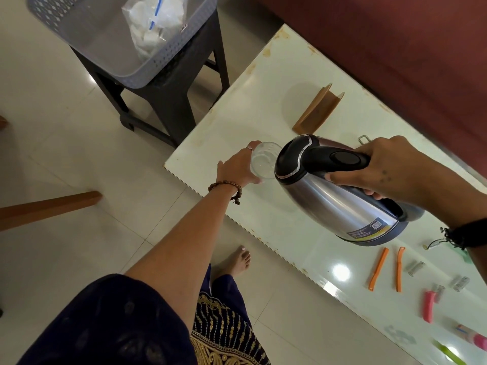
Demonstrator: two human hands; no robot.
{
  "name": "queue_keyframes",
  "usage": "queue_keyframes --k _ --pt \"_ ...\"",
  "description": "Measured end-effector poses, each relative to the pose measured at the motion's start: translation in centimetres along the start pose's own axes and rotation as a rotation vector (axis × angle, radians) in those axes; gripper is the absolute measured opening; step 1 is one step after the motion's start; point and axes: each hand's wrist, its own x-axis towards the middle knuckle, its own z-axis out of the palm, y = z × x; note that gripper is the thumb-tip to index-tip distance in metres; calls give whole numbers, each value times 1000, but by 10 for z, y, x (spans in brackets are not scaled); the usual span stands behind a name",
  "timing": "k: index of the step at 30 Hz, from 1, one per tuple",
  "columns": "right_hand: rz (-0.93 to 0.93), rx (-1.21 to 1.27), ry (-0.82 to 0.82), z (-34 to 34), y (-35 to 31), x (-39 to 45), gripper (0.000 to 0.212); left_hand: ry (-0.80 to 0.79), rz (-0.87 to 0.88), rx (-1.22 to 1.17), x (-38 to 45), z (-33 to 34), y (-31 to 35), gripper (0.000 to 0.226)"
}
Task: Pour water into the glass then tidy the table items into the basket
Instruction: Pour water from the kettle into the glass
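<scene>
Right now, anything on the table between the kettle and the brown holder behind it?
Nothing large: the head view shows bare white table between the kettle and the brown holder. Only a small metal loop lies off to the side, by the right hand.

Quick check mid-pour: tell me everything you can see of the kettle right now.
The kettle is a polished steel jug, as it looks, with a black lid, black handle and dark base ring; a printed label sits low on its side. It is lifted off the white table and tipped steeply, spout end over the clear glass. The right hand grips the handle, fingers wrapped under it. The left hand holds the glass. Whether spout and rim touch is hidden.
</scene>
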Motion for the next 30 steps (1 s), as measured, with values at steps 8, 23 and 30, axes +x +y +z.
queue_keyframes --k 8,23,30 --pt "-6 23 -5 4 4 2 38 20 -17 -17 -2 3 0 85" --pt "13 103 89 21 5 -11 34 141 -129 -127 -10 22 6 78" --pt "12 109 172 30 8 -19 39 193 -151 -150 -12 26 11 77"
